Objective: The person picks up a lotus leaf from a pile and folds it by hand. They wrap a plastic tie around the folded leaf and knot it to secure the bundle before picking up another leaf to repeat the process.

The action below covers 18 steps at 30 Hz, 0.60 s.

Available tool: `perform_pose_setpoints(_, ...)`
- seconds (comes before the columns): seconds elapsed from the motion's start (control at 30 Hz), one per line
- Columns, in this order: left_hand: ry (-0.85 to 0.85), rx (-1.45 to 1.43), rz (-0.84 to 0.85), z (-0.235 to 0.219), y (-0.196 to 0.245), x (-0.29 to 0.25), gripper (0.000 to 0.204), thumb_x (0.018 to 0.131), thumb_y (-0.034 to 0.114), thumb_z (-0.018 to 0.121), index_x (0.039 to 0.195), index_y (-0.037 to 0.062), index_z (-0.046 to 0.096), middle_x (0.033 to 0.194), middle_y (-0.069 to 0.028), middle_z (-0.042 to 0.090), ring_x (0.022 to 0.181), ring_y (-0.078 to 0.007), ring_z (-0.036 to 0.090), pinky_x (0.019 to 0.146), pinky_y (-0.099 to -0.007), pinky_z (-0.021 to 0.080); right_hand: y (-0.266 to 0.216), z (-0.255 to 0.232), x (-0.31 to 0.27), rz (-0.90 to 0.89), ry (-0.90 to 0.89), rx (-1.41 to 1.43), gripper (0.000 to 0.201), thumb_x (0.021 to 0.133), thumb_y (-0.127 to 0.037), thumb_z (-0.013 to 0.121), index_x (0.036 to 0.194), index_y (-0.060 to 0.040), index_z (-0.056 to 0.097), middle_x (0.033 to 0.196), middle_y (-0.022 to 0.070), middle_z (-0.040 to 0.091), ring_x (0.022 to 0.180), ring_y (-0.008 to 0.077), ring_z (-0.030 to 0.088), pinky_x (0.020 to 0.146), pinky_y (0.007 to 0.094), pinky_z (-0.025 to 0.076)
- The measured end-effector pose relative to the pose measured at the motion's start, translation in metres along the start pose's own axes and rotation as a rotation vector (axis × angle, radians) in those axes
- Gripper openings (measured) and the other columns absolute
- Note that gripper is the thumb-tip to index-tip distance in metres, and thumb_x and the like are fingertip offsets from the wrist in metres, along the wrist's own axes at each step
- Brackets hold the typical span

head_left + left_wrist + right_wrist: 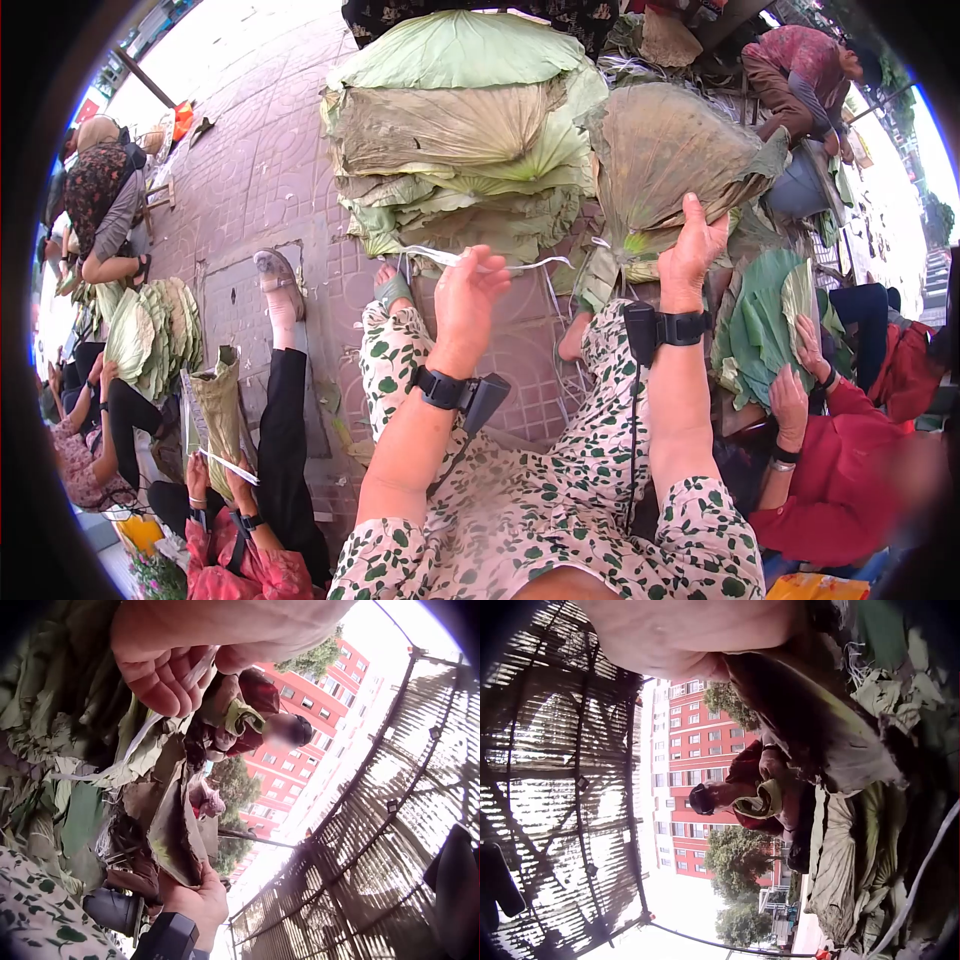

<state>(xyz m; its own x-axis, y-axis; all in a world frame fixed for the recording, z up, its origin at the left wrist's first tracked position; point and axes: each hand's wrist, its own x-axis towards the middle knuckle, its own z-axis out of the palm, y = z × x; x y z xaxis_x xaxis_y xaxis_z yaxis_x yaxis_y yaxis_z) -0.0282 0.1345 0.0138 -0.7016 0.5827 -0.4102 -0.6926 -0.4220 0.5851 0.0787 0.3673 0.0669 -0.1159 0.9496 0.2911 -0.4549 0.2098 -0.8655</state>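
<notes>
- At the left edge of the head view, a seated person in dark trousers holds a fan of pale green folded leaves (150, 335), ribbed and stacked like pleats.
- In the lower left, another person's hands hold a narrow bundle of dry, olive-brown leaves (220, 405) crossed by a white strip.
- The ground is reddish paving (260, 170) of patterned tiles, running through the upper left of the frame.
- The left hand (465, 300), just left of centre, is raised with its fingers curled round a thin, flat white plastic strap (480, 262); the strap runs rightward towards the leaf bundle. The left wrist view shows the strap (191, 675) pinched between curled fingers (157, 682).
- Behind it, in the upper centre, rises a large stack of lotus leaves (460, 140): broad, folded half-rounds, matt and veined, the top one fresh green, those below greyed and wrinkled.
- The person's flowered trousers (500, 500), cream with green leaf prints, fill the lower centre.
- The right hand (690, 255), right of centre, grips the lower end of a folded lotus leaf bundle (670, 160), a fan shape of dull brown-green with radiating ribs, held upright above the lap. In the right wrist view the leaf (795, 705) shows a leathery brown face with a yellow-green edge.
- In the lower right, a person in a red top (840, 480) handles smooth dark green leaves (765, 320).
</notes>
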Motion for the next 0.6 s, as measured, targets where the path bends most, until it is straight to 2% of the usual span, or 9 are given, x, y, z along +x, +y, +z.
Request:
perform_pose_setpoints(0.2, -0.009, -0.064, -0.085, 0.000, 0.004, -0.009, 0.022, 0.091, 0.022, 0.050, 0.100, 0.0033, 0.056, 0.087, -0.0088, 0.062, 0.076, -0.0187, 0.060, 0.069, -0.0293, 0.051, -0.004, 0.046, 0.064, -0.212, -0.074, -0.115, 0.036, 0.081, 0.002, 0.056, 0.116, 0.0019, 0.049, 0.114, 0.0074, 0.055, 0.099, 0.0169, 0.052, 0.090, 0.0310, 0.040)
perform_pose_setpoints(0.27, -0.017, -0.060, -0.084, 0.003, 0.010, -0.011, 0.022, 0.092, 0.022, 0.049, 0.101, 0.0034, 0.056, 0.086, -0.0086, 0.062, 0.076, -0.0183, 0.060, 0.069, -0.0293, 0.051, 0.008, 0.067, 0.087, -0.433, -0.314, -0.470, 0.033, 0.085, -0.003, 0.055, 0.117, 0.0008, 0.049, 0.112, 0.0082, 0.055, 0.097, 0.0139, 0.052, 0.086, 0.0287, 0.042)
perform_pose_setpoints(0.33, -0.024, -0.092, -0.100, 0.002, 0.015, -0.010, 0.022, 0.093, 0.022, 0.048, 0.101, 0.0033, 0.056, 0.085, -0.0079, 0.062, 0.076, -0.0178, 0.060, 0.069, -0.0290, 0.050, 0.032, 0.101, 0.086, -0.495, -0.450, -0.702, 0.039, 0.081, -0.006, 0.055, 0.120, -0.0037, 0.047, 0.107, 0.0173, 0.056, 0.094, 0.0289, 0.056, 0.083, 0.0347, 0.043)
perform_pose_setpoints(0.4, -0.009, -0.092, -0.095, 0.003, 0.023, -0.010, 0.022, 0.093, 0.022, 0.047, 0.101, 0.0039, 0.056, 0.085, -0.0076, 0.062, 0.075, -0.0173, 0.060, 0.069, -0.0289, 0.050, 0.065, 0.132, 0.066, -0.586, -0.708, -0.951, 0.045, 0.077, -0.010, 0.058, 0.121, -0.0074, 0.046, 0.109, 0.0188, 0.053, 0.101, 0.0336, 0.052, 0.085, 0.0395, 0.042)
perform_pose_setpoints(0.47, 0.022, -0.121, -0.088, 0.001, 0.031, -0.011, 0.021, 0.093, 0.022, 0.047, 0.100, 0.0047, 0.056, 0.085, -0.0075, 0.062, 0.075, -0.0172, 0.060, 0.068, -0.0293, 0.050, 0.135, 0.137, 0.043, -0.474, -1.017, -1.134, 0.051, 0.074, -0.015, 0.060, 0.123, -0.0101, 0.044, 0.115, 0.0164, 0.050, 0.110, 0.0311, 0.048, 0.088, 0.0455, 0.040)
perform_pose_setpoints(0.53, 0.046, -0.099, -0.061, 0.004, 0.039, -0.011, 0.020, 0.093, 0.022, 0.047, 0.100, 0.0050, 0.056, 0.085, -0.0075, 0.062, 0.075, -0.0173, 0.060, 0.068, -0.0298, 0.050, 0.157, 0.144, 0.013, -0.517, -1.053, -1.483, 0.055, 0.073, -0.019, 0.061, 0.124, -0.0131, 0.042, 0.123, 0.0137, 0.045, 0.116, 0.0296, 0.042, 0.089, 0.0484, 0.038)
perform_pose_setpoints(0.57, 0.056, -0.103, -0.044, 0.005, 0.042, -0.011, 0.020, 0.093, 0.022, 0.047, 0.099, 0.0049, 0.056, 0.085, -0.0074, 0.062, 0.074, -0.0174, 0.060, 0.068, -0.0297, 0.050, 0.156, 0.151, 0.012, -0.324, -1.115, -1.550, 0.055, 0.073, -0.017, 0.062, 0.124, -0.0142, 0.042, 0.124, 0.0117, 0.043, 0.118, 0.0300, 0.039, 0.090, 0.0490, 0.037)
perform_pose_setpoints(0.6, 0.067, -0.111, -0.029, 0.005, 0.043, -0.011, 0.020, 0.092, 0.021, 0.048, 0.099, 0.0047, 0.056, 0.085, -0.0073, 0.062, 0.074, -0.0174, 0.060, 0.068, -0.0297, 0.050, 0.159, 0.150, 0.013, -0.323, -1.119, -1.549, 0.055, 0.073, -0.017, 0.062, 0.124, -0.0142, 0.042, 0.124, 0.0117, 0.043, 0.118, 0.0300, 0.039, 0.090, 0.0490, 0.037)
